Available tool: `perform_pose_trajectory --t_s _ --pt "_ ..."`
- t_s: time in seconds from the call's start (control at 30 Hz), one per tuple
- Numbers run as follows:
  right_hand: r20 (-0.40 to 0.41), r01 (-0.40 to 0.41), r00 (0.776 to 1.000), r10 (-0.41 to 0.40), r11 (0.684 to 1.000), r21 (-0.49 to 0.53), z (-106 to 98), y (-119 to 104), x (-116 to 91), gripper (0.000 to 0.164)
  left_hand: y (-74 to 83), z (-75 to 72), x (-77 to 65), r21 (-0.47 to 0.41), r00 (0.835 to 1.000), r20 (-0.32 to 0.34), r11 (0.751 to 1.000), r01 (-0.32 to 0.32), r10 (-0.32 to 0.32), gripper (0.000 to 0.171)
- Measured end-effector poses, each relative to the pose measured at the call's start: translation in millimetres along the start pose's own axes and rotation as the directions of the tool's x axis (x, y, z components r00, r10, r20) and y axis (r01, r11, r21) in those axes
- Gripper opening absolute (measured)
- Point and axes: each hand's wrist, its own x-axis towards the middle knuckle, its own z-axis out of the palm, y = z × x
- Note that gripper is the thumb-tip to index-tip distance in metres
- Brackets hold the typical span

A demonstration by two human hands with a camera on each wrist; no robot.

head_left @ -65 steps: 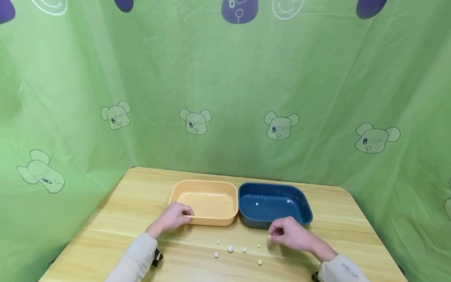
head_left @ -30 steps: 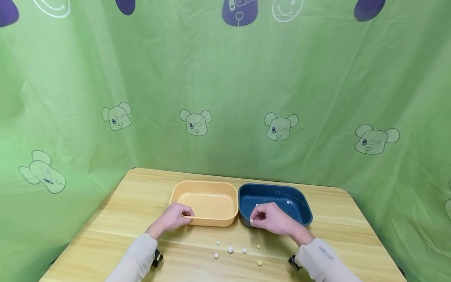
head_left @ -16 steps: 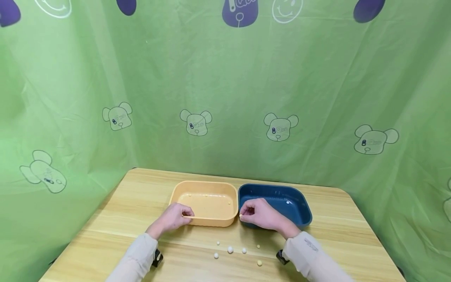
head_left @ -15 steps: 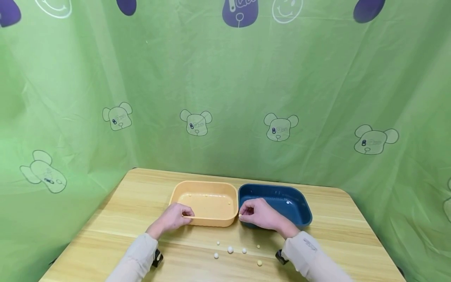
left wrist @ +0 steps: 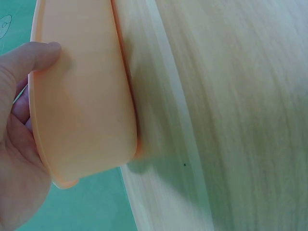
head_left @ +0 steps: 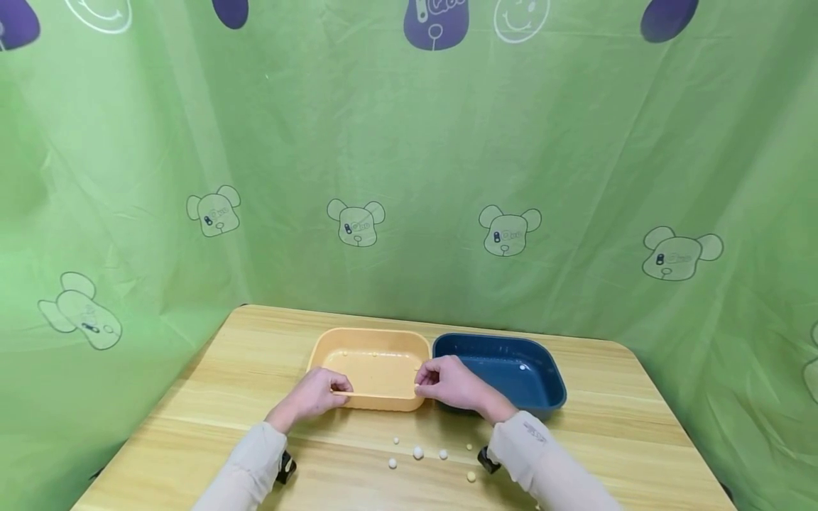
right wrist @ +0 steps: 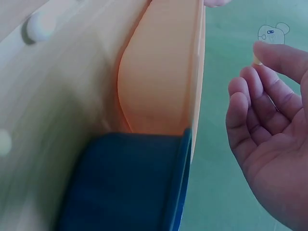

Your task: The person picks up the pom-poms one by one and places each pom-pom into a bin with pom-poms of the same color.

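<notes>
My left hand (head_left: pixel 314 392) grips the near rim of an orange plastic basin (head_left: pixel 383 403), thumb outside and fingers inside, as the left wrist view shows. My right hand (head_left: pixel 452 383) is over the basin's near right corner. Between its thumb and forefinger it pinches a small yellow ball (right wrist: pixel 257 60), mostly hidden by the fingertips. A few small yellow balls lie on the orange basin's floor. Against its right side stands a dark blue basin (head_left: pixel 537 383), with a white ball (head_left: pixel 522 367) inside; the right forearm hides part of this basin.
On the wooden table (head_left: pixel 211 426) in front of the basins lie several loose balls, among them a large white ball (head_left: pixel 418 452) and a yellow ball (head_left: pixel 471 477). A green printed curtain (head_left: pixel 409 142) hangs behind and at both sides.
My right hand has carried the yellow ball leftward, from in front of the blue basin across it to the orange basin's corner. The left hand has kept its hold on the rim.
</notes>
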Motion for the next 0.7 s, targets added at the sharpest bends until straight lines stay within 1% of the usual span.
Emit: perform_pose_trajectory --t_s 0.33,0.7 --pt "0.003 -0.029 1.0 0.029 0.999 -0.023 8.9 -1.0 11.8 0.006 0.3 0.8 -0.6 0.008 1.0 -0.003 1.0 -0.001 0.001 0.01" --pt "0.006 -0.06 0.998 0.061 0.998 -0.022 14.7 6.5 21.9 0.006 0.5 1.3 0.4 -0.006 1.0 -0.007 1.0 -0.007 0.007 0.01"
